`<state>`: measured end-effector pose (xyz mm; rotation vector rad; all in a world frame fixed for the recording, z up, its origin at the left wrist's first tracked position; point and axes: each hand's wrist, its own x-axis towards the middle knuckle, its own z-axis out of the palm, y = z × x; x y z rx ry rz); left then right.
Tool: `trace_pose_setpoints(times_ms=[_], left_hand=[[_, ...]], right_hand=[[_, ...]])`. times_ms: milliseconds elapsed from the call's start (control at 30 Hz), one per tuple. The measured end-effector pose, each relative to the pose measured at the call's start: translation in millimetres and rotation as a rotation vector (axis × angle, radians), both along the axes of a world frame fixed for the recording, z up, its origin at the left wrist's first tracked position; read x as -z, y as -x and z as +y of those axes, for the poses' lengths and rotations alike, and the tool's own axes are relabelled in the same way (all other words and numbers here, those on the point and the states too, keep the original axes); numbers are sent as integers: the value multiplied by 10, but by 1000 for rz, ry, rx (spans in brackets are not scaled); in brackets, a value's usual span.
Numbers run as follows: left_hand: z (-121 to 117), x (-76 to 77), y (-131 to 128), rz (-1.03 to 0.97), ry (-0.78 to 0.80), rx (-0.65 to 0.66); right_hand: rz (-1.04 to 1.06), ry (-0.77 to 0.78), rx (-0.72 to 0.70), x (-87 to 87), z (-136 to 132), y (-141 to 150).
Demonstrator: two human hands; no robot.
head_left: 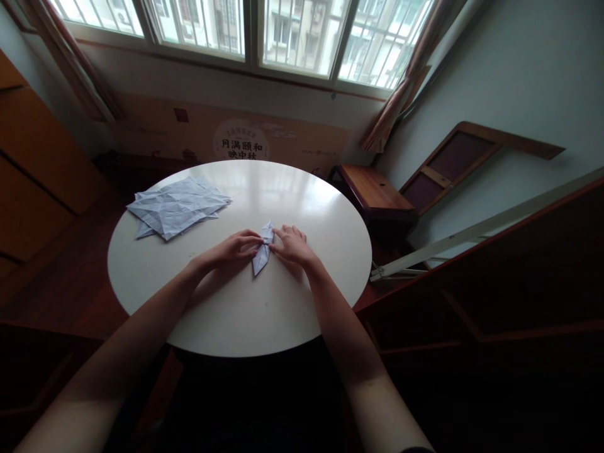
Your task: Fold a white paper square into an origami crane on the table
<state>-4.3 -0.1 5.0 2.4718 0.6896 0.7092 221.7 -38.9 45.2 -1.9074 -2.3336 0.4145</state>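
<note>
Two sides held: folded paper [261, 259] lay between left hand [236, 245] and right hand [291, 244]

One round white table [236, 327] spread beneath both forearms, its glossy top catching daylight from the windows [302, 31] beyond. Toward its far left side lay a loose pile of creased sheets [182, 204], their pointed corners jutting out unevenly, well apart from the hands.

Both hands reached in over the middle of the tabletop. The left came from the left, its fingers bent and drawn together, gripping the folded paper's left edge near mid-length. The right came from the opposite side, thumb and forefinger closed on the right edge, the other fingers curled loosely. Neither hand was clearly nearer, for both touched the paper.

Smallest of all, the slim folded paper ran mostly away from the person, its long axis leaning a little rightward at the far end. Its sharp near tip pointed back and slightly left, uncovered, so the hands met it across its narrow width. Which layers the fingertips pressed could not be told.
</note>
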Motion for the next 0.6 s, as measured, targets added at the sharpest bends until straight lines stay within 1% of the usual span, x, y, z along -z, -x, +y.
trace_pose_setpoints(times_ms=[333,600], left_hand=[[7,6,7,-5,12,-1],[25,18,8,-7,10,-1]], right_hand=[[-3,2,0,27,21,-6],[-6,4,-1,18,19,-6]])
